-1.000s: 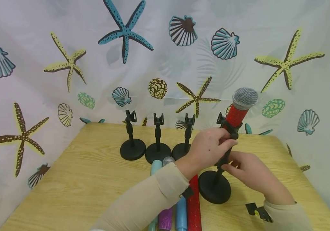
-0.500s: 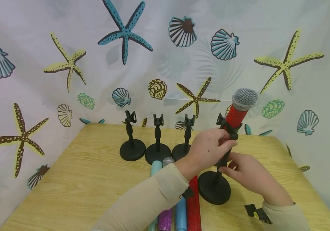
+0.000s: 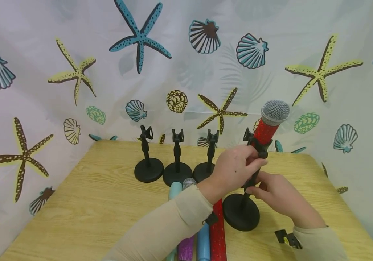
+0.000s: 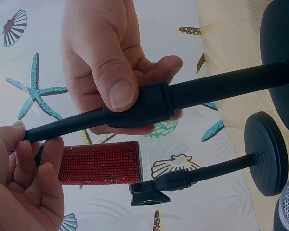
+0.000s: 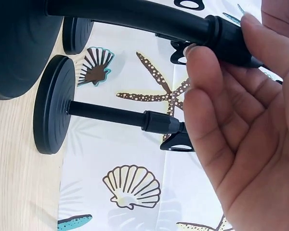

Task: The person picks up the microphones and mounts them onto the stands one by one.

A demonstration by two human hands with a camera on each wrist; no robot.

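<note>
A microphone with a red glittery handle (image 3: pixel 265 133) and silver mesh head sits tilted in the clip atop a black desktop microphone stand (image 3: pixel 240 212). High on that stand, just under the clip, my left hand (image 3: pixel 233 168) pinches the thin upper rod between thumb and fingers. Lower down, my right hand (image 3: pixel 279 194) holds the thick collar (image 4: pixel 151 103) of the pole, its thumb laid along it in the left wrist view. The round base is below both hands. In the head view my left hand hides part of the upper pole.
Three black stands with unfilled clips, the middle one (image 3: pixel 177 172) among them, line the back left. Another clip (image 3: pixel 248 134) shows behind my left hand. Several microphones, including a blue one (image 3: pixel 203 243) and a red one (image 3: pixel 217 232), lie under my left forearm.
My right thumb has shifted slightly on the pole. The left hand, the stand and the red microphone stay almost the same; the head view drifts a little.
</note>
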